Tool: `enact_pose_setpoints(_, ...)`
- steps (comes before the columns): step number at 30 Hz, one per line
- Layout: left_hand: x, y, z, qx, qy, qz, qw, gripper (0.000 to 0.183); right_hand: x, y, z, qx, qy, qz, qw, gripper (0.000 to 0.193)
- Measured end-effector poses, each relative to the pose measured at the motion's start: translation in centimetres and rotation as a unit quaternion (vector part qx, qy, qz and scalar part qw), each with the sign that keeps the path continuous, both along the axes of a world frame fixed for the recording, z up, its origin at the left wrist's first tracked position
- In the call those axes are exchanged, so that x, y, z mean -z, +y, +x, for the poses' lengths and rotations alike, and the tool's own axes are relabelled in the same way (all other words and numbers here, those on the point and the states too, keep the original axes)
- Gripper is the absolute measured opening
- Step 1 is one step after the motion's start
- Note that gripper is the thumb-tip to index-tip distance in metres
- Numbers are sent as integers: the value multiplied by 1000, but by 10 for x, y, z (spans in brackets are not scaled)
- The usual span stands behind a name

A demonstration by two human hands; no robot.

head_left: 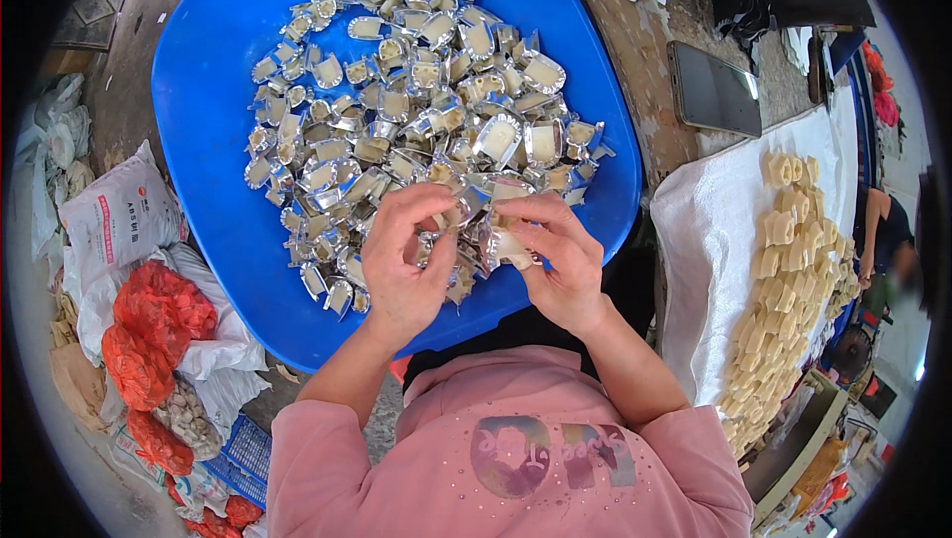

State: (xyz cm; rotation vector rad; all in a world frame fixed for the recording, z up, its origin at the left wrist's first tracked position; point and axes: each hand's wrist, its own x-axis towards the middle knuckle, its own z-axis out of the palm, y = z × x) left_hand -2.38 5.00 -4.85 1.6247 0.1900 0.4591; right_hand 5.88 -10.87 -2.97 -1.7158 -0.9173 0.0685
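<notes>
Over the near side of a big blue basin (203, 231), both my hands work close together. My left hand (409, 258) pinches the edge of a small silver-and-cream moulded piece (472, 203) between thumb and fingertips. Just beside it, my right hand (557, 258) has its fingers closed on another shiny silver-rimmed cream piece (506, 245). Whether the two pieces are joined cannot be made out. Below and beyond my hands lies a heap of similar silver-rimmed pieces (397, 102) in the basin.
To the right, plain cream pieces (783, 290) cover part of a white cloth (694, 231). A phone (714, 89) rests on the worn wooden surface beyond. Leftward are a white sack (124, 211), red plastic bags (149, 330) and a blue crate (241, 459). Another person (888, 231) is at far right.
</notes>
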Motion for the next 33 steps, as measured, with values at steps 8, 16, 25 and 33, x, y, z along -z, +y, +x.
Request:
enact_pose_setpoints(8,4,-1,3,-35,17,191,981,41,1,-7,2,18,-31,-19,999,42)
enact_pose_setpoints(16,0,-2,5,6,-79,195,978,58,5,-11,3,1,52,-48,997,37)
enact_pose_setpoints(25,-4,-4,6,11,-77,171,982,58,-1,-9,-1,-17,64,-120,991,34)
enact_pose_setpoints(33,-4,-8,10,-54,-116,149,981,40,3,-6,0,11,31,-32,999,24)
